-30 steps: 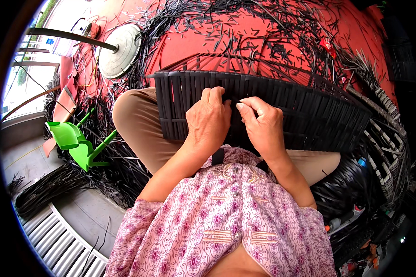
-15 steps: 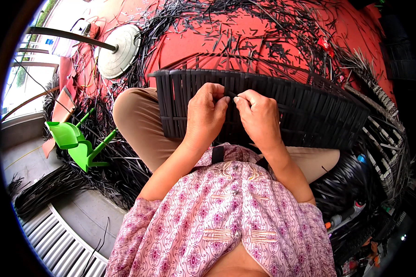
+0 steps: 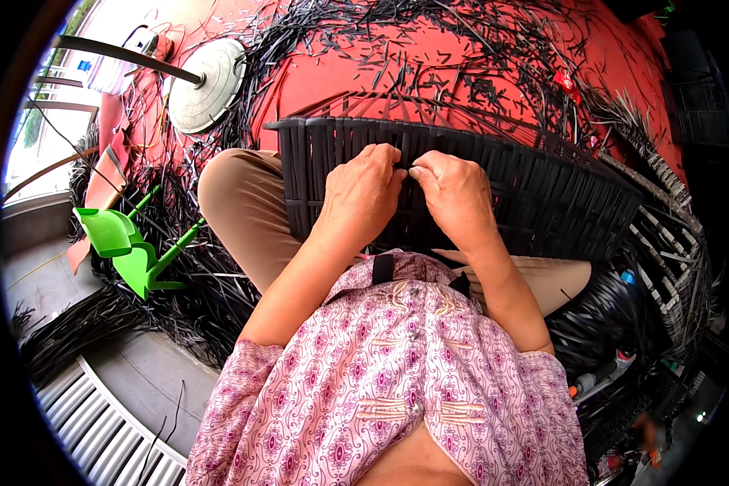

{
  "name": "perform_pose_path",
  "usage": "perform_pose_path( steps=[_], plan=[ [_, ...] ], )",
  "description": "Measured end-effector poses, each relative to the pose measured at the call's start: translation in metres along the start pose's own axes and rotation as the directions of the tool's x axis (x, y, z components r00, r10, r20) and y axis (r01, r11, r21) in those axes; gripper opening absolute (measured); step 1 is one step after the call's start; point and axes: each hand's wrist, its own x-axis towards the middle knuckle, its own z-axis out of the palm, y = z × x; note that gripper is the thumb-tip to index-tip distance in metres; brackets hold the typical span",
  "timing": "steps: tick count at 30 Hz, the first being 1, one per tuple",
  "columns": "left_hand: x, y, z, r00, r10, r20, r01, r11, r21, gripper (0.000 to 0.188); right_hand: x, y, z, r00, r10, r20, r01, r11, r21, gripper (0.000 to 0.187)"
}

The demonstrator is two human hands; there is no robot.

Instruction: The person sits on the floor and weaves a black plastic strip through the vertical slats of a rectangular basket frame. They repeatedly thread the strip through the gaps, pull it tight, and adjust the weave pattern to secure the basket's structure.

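Observation:
A long black woven panel (image 3: pixel 543 182) of flat strips on a frame lies across my lap, its slatted side facing me. My left hand (image 3: pixel 360 193) is closed in a pinch at the panel's upper part, left of its middle. Close beside it, my right hand (image 3: pixel 459 198) is also closed, thumb against forefinger. The two sets of fingertips almost meet over the weave. A black strip seems to be pinched between them, though the fingers and the dark weave behind hide most of it.
Cut black strips (image 3: pixel 397 69) litter the red floor (image 3: pixel 324 77). On the left are a round grey base with a pole (image 3: pixel 206 93), green dustpans (image 3: pixel 109 231) and a strip bundle (image 3: pixel 81 328). A grey-and-orange tool (image 3: pixel 599 379) lies at right, near a partly woven frame (image 3: pixel 664 275).
Both hands keep their pinch at nearly the same spot on the panel. My left wrist and fingers have turned slightly. The whole view has shifted a little.

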Motion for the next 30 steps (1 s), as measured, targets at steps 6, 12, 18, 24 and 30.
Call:
perform_pose_path(
  steps=[6, 12, 18, 24, 30],
  plan=[
    [0.007, -0.009, -0.016, 0.997, 0.02, 0.071, -0.014, 0.997, -0.081, 0.016, -0.01, -0.017, 0.005, 0.999, -0.024, -0.048, 0.015, 0.985, -0.169, 0.018],
    [-0.002, -0.015, -0.028, 0.989, -0.098, 0.109, 0.119, 0.972, -0.204, 0.013, -0.018, -0.03, 0.005, 0.973, -0.204, -0.107, 0.166, 0.942, -0.293, 0.035],
    [-0.016, -0.034, -0.05, 0.965, -0.249, 0.087, 0.263, 0.901, -0.346, 0.016, -0.015, -0.014, 0.009, 0.864, -0.465, -0.19, 0.408, 0.871, -0.274, 0.032],
    [-0.027, -0.051, -0.097, 0.905, -0.412, 0.107, 0.411, 0.782, -0.47, 0.014, -0.019, 0.0, 0.025, 0.839, -0.493, -0.229, 0.414, 0.853, -0.318, 0.021],
    [-0.037, -0.005, -0.116, 0.955, -0.244, 0.171, 0.297, 0.783, -0.546, 0.008, 0.006, -0.043, 0.01, 0.842, -0.483, -0.241, 0.521, 0.844, 0.127, 0.034]
  ],
)
